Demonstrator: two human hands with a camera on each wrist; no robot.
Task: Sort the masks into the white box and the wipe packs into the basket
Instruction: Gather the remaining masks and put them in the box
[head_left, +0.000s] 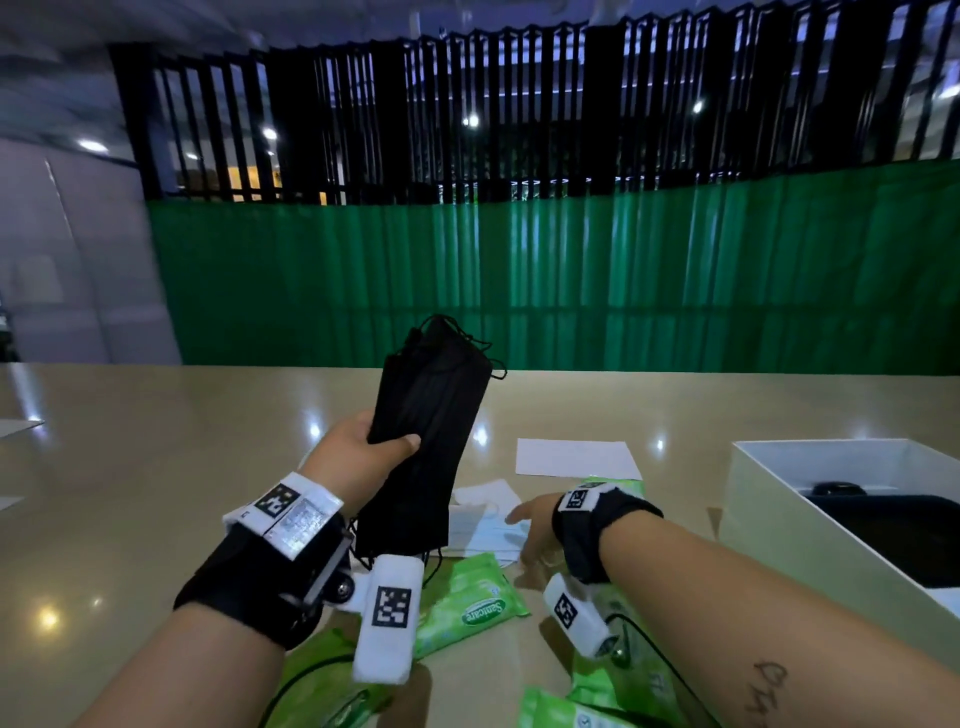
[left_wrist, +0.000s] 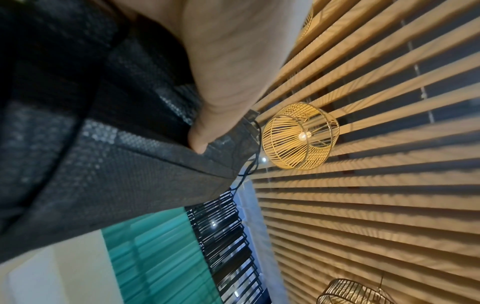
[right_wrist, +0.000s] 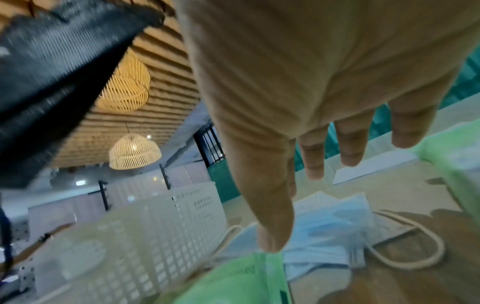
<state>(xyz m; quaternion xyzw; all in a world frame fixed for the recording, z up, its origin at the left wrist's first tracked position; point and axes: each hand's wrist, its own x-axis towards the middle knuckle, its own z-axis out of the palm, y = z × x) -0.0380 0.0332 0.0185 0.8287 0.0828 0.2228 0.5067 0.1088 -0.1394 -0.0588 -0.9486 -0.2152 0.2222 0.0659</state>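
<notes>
Two hands work over a glossy table (head_left: 156, 493): the left hand (head_left: 358, 452) grips a stack of black masks (head_left: 426, 431) upright, thumb pinched across it, while the right hand (head_left: 530, 525), fingers spread and holding nothing, hovers over pale blue masks (right_wrist: 332, 232). Only the right wrist view shows the white perforated basket (right_wrist: 135, 236). Green wipe packs (head_left: 467, 603) lie scattered nearby; the white box (head_left: 789, 519) stands at right.

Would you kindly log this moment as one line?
left hand: holds black masks | right hand: open above blue masks | white box: something dark inside
</notes>
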